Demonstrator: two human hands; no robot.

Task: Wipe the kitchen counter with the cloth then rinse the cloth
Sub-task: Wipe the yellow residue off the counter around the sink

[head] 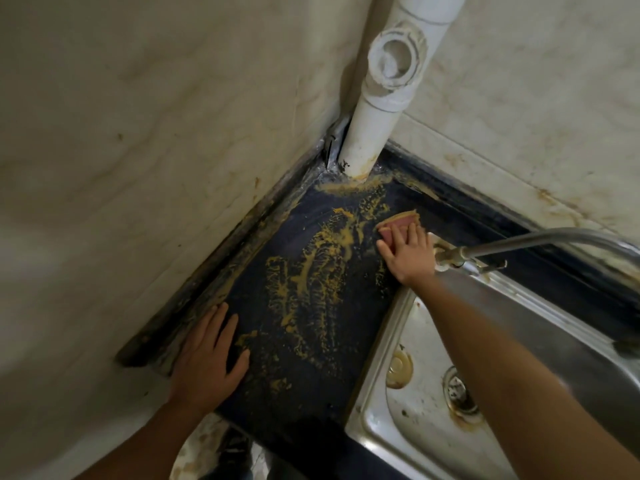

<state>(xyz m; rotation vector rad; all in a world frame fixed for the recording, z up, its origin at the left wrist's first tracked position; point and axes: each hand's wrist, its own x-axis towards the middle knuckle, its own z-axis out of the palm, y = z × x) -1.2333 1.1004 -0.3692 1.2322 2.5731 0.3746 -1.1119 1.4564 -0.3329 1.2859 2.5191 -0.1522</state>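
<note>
The dark blue kitchen counter fills the corner between two walls and is smeared with yellow-brown grime. My right hand presses a small pink cloth flat on the counter's far side, close to the sink's rim; only the cloth's far edge shows past my fingers. My left hand lies flat on the counter's near left edge, fingers spread, holding nothing.
A steel sink with a stained basin and drain sits to the right. A metal tap reaches over it from the right. A white drainpipe rises from the corner. Stained tiled walls close in left and behind.
</note>
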